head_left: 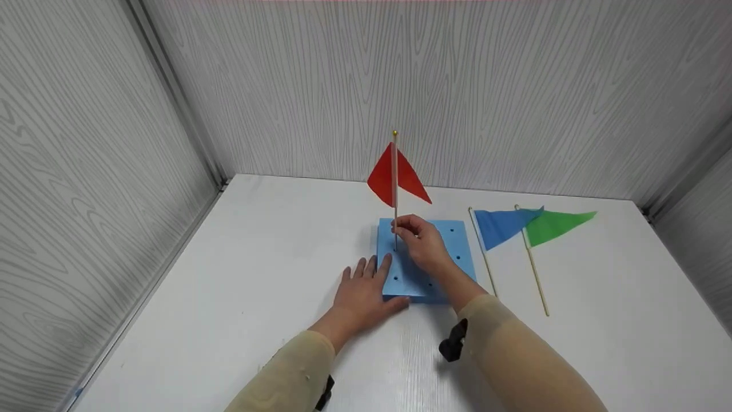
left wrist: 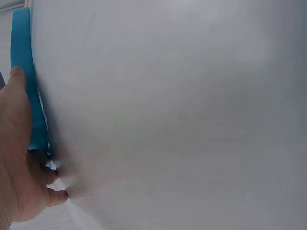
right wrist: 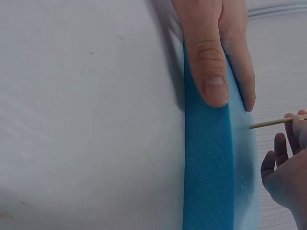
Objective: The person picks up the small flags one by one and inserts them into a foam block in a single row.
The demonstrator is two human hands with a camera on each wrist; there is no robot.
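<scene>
My right hand (head_left: 424,243) pinches the thin wooden stick of a red flag (head_left: 381,178) between thumb and fingers. The flag stands upright, and the stick's lower end (right wrist: 271,122) meets a hole in a light blue foam block (head_left: 414,280). Several small dark holes dot the block's top. Lying along the block's near left corner, my left hand (head_left: 360,294) has its fingers extended. Its thumb (right wrist: 211,72) presses the near side face in the right wrist view. The left wrist view shows the same hand (left wrist: 19,139) against the block's side (left wrist: 21,43).
To the right of the block lie a blue flag (head_left: 503,229) and a green flag (head_left: 555,226) on wooden sticks, their cloths overlapping. All of it is on a white table (head_left: 274,252), with grey wood-grain panels (head_left: 320,86) rising at the back and sides.
</scene>
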